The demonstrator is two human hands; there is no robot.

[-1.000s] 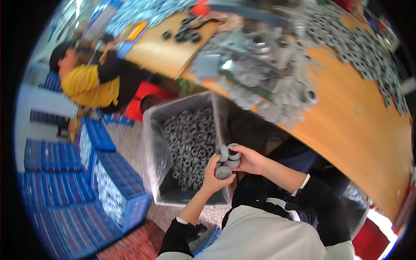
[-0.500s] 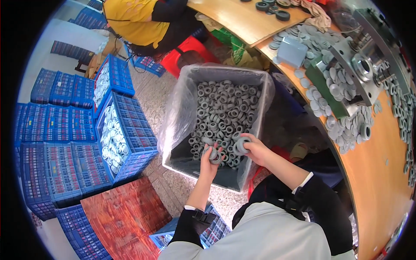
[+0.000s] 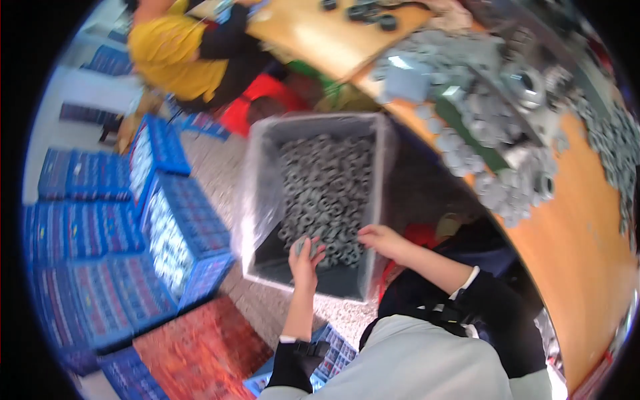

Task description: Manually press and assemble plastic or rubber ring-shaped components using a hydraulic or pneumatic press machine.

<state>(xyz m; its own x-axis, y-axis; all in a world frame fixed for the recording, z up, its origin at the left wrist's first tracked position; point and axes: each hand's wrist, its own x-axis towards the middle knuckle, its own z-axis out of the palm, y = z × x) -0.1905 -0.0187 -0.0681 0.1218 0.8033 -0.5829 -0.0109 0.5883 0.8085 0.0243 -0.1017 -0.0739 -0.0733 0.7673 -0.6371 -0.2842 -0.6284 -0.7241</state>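
Observation:
A large grey bin point(image 3: 384, 193) lined with clear plastic stands before me, with a heap of small grey rings point(image 3: 327, 180) inside. Over its near end, my left hand point(image 3: 304, 265) has its fingers curled round a grey ring point(image 3: 308, 247), partly covered by the fingers. My right hand point(image 3: 388, 242) is over the bin's right side with thumb and fingertips drawn together. Motion blur hides what those fingertips hold, if anything.
Blue crates point(image 3: 200, 220) of pale pieces stand at left beside stacked blue crates point(image 3: 73, 233). A reddish wooden board point(image 3: 200, 347) lies near left. The curved worktable point(image 3: 587, 280) at right carries grey discs point(image 3: 460, 150) and a metal press point(image 3: 527, 87). A person in yellow point(image 3: 167, 50) sits beyond.
The view has shifted, so the table and bin appear further left. The ring in my right hand no longer shows, and its fingers have drawn together. My left hand still holds a ring.

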